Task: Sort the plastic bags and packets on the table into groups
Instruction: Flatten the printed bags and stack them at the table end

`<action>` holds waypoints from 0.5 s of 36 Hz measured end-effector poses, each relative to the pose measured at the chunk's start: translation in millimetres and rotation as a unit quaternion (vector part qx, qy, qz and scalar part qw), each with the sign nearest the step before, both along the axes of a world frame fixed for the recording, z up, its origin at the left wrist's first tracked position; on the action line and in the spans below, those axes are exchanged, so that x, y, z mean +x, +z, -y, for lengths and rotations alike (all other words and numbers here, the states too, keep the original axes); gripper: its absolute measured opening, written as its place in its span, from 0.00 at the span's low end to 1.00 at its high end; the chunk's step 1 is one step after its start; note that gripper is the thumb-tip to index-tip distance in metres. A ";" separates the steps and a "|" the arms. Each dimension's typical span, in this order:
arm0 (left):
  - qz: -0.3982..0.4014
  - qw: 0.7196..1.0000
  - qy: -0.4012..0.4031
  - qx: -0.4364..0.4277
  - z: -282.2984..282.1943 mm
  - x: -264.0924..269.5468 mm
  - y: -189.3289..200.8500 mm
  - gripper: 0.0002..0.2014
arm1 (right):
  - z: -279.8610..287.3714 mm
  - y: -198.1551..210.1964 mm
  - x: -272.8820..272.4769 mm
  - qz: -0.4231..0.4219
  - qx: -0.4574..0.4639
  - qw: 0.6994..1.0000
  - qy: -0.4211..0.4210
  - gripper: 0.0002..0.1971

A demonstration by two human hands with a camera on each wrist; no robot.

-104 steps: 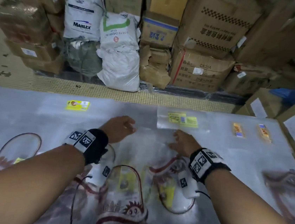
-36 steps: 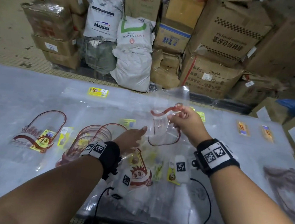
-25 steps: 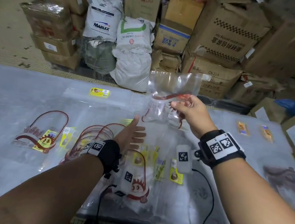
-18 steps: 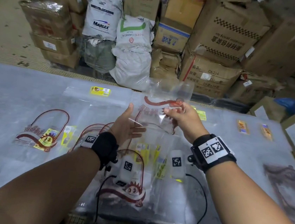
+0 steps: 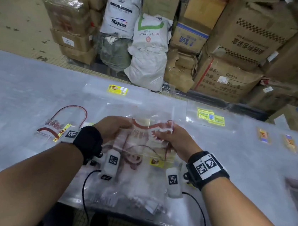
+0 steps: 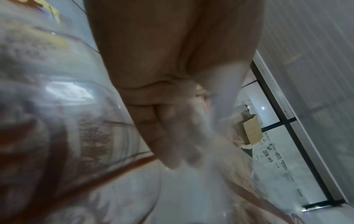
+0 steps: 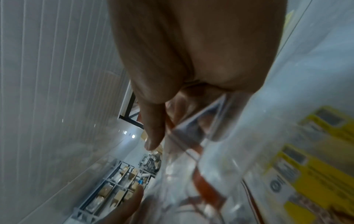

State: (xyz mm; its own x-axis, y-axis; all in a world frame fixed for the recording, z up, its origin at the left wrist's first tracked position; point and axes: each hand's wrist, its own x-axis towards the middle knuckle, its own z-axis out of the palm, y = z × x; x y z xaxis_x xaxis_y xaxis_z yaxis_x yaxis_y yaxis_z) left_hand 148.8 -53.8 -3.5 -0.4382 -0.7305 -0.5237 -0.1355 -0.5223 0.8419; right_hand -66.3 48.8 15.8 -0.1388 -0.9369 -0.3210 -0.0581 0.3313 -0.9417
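Note:
A clear plastic bag with red print [image 5: 142,132] is held just above the table between both hands. My left hand [image 5: 122,126] grips its left edge and my right hand [image 5: 162,133] pinches its right edge. Under it lies a pile of similar printed bags [image 5: 133,181] near the table's front edge. In the left wrist view my curled fingers [image 6: 162,121] show through the bag [image 6: 76,121]. The right wrist view shows my thumb [image 7: 153,128] pressed on the bag [image 7: 191,151], with a yellow label [image 7: 316,151] beside it.
One red-arch bag [image 5: 63,121] lies alone at the left. Two clear bags with yellow labels [image 5: 118,90] [image 5: 211,117] lie at the back, and two small orange packets [image 5: 262,135] [image 5: 290,143] at the right. Cardboard boxes [image 5: 228,81] and white sacks [image 5: 146,66] stand beyond the table [image 5: 17,88].
My right hand has brought the raised bag down toward the pile. My left hand, open before, has closed on the bag's left edge.

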 end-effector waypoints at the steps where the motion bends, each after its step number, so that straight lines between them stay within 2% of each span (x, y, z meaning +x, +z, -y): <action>1: 0.032 0.999 -0.005 -0.021 -0.5 3.9 -4.1 0.08 | 0.8 -3.6 4.4 0.002 0.008 1.000 0.004 0.12; 3: 0.105 0.992 -0.020 -0.060 0.3 12.6 -12.2 0.04 | 3.6 -9.8 13.5 -0.010 0.018 1.000 0.008 0.11; 5: 0.136 0.989 -0.016 -0.062 0.1 20.1 -19.1 0.07 | 7.3 -15.9 20.9 -0.030 0.023 0.999 0.009 0.10; 7: 0.152 0.987 -0.021 -0.053 -2.1 28.0 -27.0 0.15 | 11.0 -20.9 26.9 -0.031 0.032 0.999 0.002 0.17; 9: 0.183 0.980 -0.038 -0.072 -1.9 37.3 -35.7 0.14 | 15.2 -24.5 31.7 -0.032 0.040 0.999 -0.007 0.21; 11: 0.167 0.984 0.010 -0.056 0.8 47.7 -44.4 0.05 | 18.5 -26.7 35.1 -0.026 0.045 0.998 -0.018 0.20; 12: 0.154 0.986 0.029 -0.054 2.6 51.7 -48.7 0.03 | 19.9 -27.8 36.7 -0.021 0.049 0.998 -0.024 0.18; 18: 0.070 0.996 0.030 -0.054 10.1 65.7 -44.6 0.13 | 25.7 -31.6 48.7 0.030 0.075 0.995 -0.051 0.15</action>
State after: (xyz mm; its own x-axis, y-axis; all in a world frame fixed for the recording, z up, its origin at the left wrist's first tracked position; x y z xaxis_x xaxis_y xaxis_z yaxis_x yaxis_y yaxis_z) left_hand 214.5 -64.0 -48.1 -0.3191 -0.8092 -0.4933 -0.2271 -0.4401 0.8688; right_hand -17.6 23.1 -15.9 -0.2060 -0.8597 -0.4675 0.0383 0.4703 -0.8817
